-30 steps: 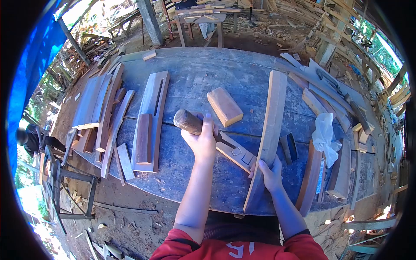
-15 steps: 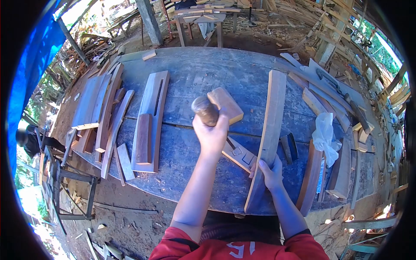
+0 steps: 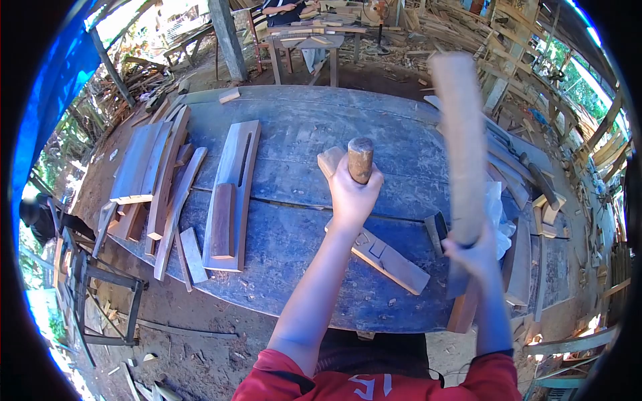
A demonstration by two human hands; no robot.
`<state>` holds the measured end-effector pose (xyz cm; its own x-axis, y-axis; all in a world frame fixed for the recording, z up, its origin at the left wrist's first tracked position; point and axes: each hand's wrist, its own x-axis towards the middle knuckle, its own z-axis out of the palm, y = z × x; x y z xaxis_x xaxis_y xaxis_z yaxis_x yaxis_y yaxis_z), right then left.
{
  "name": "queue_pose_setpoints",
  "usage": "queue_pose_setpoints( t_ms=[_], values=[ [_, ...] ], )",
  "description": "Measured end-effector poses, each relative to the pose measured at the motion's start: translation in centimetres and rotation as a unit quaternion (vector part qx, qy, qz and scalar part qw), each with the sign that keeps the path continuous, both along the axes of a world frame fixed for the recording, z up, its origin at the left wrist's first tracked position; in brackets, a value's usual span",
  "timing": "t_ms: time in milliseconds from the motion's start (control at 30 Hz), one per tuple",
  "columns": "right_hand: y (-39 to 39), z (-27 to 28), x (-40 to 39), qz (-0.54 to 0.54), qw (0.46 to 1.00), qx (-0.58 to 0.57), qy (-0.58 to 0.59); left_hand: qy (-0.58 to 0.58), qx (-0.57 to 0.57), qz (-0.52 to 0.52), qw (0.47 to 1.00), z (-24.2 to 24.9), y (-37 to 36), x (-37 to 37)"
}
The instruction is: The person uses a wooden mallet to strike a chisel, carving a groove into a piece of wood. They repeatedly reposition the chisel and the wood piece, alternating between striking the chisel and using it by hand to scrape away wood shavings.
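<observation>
My left hand (image 3: 356,194) is wrapped round a round wooden handle (image 3: 360,160), whose top end points up. Beside that hand lies a light wooden block (image 3: 330,160), partly hidden by it. My right hand (image 3: 476,257) grips the lower part of a long wooden board (image 3: 460,134), raised over the table's right side and blurred by motion. Between the two arms, a short flat piece with dark marked outlines (image 3: 394,264) lies slanted on the blue table. A dark metal piece (image 3: 435,234) rests just left of the raised board.
Stacked boards (image 3: 144,160) and a slotted board (image 3: 241,150) lie on the left of the blue table (image 3: 287,287). At the right are a plastic bag (image 3: 498,217), more boards (image 3: 521,267) and a dark tool (image 3: 540,180). A person (image 3: 284,10) is at a far bench.
The long board has moved right and up in my right hand, uncovering more of the marked piece. My left hand has shifted right with the handle, now more upright. A person shows at the far bench.
</observation>
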<state>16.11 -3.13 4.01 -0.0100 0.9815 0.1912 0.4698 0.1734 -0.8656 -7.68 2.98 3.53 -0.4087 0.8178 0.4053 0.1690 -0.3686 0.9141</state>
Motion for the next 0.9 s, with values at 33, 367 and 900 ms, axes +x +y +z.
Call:
queue_pose_setpoints(
  t_ms=[33,367,900],
  values=[
    [0.1,1.9,0.8,-0.017,0.999,0.032,0.002,-0.002,0.003,-0.001,1.000,0.0,0.0,0.0],
    [0.4,14.4,3.8,0.046,0.929,0.143,-0.337,0.011,0.037,0.012,0.999,0.2,-0.7,0.4],
    [-0.9,18.5,-0.3,0.099,0.863,-0.020,-0.494,0.024,0.063,0.017,0.998,0.2,-0.9,0.8]
  ],
)
